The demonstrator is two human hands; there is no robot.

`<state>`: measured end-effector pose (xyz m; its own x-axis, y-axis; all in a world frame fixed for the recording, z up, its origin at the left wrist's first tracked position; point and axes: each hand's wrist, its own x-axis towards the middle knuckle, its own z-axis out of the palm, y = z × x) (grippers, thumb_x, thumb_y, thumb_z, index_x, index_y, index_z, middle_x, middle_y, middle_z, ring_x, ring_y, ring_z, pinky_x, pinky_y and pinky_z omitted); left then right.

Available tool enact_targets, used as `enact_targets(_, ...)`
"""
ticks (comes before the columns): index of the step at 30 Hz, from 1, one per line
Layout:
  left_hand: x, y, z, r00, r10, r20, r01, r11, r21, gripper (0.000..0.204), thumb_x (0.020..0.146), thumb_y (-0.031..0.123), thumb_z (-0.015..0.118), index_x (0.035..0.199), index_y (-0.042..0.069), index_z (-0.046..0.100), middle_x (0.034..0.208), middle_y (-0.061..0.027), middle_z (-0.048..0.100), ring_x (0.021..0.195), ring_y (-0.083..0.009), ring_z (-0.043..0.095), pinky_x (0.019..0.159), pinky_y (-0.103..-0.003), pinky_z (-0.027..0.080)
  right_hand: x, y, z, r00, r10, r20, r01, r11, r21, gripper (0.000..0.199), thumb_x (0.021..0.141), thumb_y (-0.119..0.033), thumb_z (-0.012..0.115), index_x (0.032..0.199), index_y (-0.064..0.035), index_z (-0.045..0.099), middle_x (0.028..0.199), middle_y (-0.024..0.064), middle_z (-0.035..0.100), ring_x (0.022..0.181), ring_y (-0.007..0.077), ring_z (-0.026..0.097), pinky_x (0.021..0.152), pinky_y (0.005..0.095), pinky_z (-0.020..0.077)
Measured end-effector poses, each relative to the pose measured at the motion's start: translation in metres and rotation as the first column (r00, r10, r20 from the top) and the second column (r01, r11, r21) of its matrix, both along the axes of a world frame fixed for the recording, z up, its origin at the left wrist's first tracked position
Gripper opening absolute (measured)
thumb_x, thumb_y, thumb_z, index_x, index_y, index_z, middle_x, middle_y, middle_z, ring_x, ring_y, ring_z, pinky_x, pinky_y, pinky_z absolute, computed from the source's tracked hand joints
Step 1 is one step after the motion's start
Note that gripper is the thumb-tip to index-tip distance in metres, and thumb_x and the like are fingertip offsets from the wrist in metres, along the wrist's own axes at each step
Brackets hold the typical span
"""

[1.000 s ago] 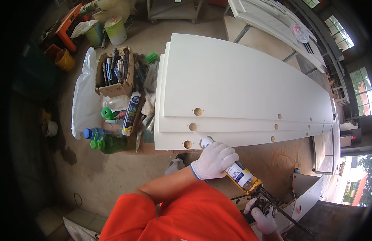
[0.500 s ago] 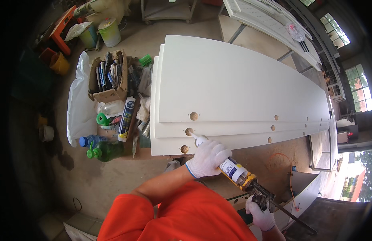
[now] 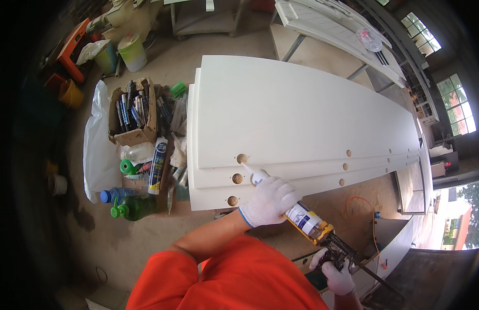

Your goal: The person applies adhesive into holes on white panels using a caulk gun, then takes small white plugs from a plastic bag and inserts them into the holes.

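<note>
My gloved left hand (image 3: 270,201) is wrapped round the front of a caulking gun (image 3: 322,235) loaded with a white sealant cartridge (image 3: 303,217). My right hand (image 3: 336,276), gloved too, grips the gun's handle and trigger at the lower right. The white nozzle tip lies at the edge of a round hole (image 3: 242,158) in the top white panel (image 3: 301,108). Under it two more white panels are stacked in steps, with a hole (image 3: 237,179) in the middle one and another hole (image 3: 233,201) in the lowest. Smaller rows of holes run toward the right end.
Left of the panels stand a cardboard box (image 3: 131,137) of markers and tubes, a sealant cartridge (image 3: 157,165), a green bottle (image 3: 138,207) and a blue-capped bottle (image 3: 117,194). White sheeting (image 3: 98,155) lies beside them. More white panels (image 3: 332,31) rest on a stand behind.
The nozzle has moved from the middle panel's hole up to the top panel's hole. Both hands keep their hold on the caulking gun. The view has shifted slightly.
</note>
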<state>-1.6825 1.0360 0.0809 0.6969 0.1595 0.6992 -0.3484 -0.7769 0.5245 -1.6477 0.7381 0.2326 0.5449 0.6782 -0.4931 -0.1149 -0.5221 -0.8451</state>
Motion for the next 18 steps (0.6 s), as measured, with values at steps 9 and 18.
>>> enact_targets(9, 0.011, 0.019, -0.008, 0.997, 0.074, 0.018, -0.073, 0.996, -0.040, 0.042, 0.067, 0.018, 0.083, 0.106, 0.012, 0.068, 0.095, -0.0085, 0.068, 0.083, -0.0316, 0.070, 0.072, -0.044, 0.054, 0.004, 0.023, -0.013, 0.993, -0.089, 0.073, 0.090, 0.996, -0.013, 0.012, 0.106, -0.015, 0.065, 0.103, -0.0034, 0.068, 0.083, -0.0006, 0.067, 0.077, 0.0082, 0.061, 0.068, 0.0288, 0.0500)
enact_targets(18, 0.007, 0.018, -0.001, 0.996, 0.080, -0.040, -0.083, 0.992, -0.096, 0.044, 0.066, 0.019, 0.083, 0.106, 0.012, 0.067, 0.097, -0.0086, 0.069, 0.088, -0.0328, 0.070, 0.077, -0.046, 0.054, 0.012, 0.034, 0.007, 0.952, -0.229, -0.203, 0.259, 0.956, 0.136, 0.052, 0.108, -0.042, 0.042, 0.124, 0.0018, 0.064, 0.089, 0.0092, 0.066, 0.081, 0.0188, 0.061, 0.078, 0.0357, 0.0503)
